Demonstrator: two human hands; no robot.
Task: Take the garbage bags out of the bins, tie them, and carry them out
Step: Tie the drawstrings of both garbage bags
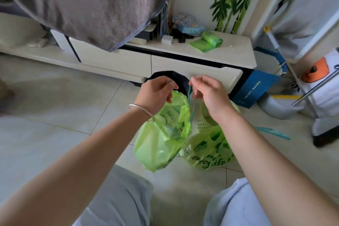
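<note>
A light green garbage bag (157, 145) hangs in mid-air above the tiled floor, its mouth partly gathered. My left hand (157, 93) pinches one end of its teal drawstring at the bag's top. My right hand (207, 91) pinches the other teal drawstring (191, 108), which hangs down between my hands. Behind the bag a small green mesh bin (205, 121) stands on the floor, partly hidden by my right forearm. A second green bag printed with "enjoy life" (209, 154) lies in front of that bin.
A low white TV cabinet (183, 60) stands just beyond my hands, with a roll of green bags (209, 40) on top. A dark round thing (176, 80) shows behind my hands. A blue box (255, 88) leans at the cabinet's right end. My knees fill the bottom.
</note>
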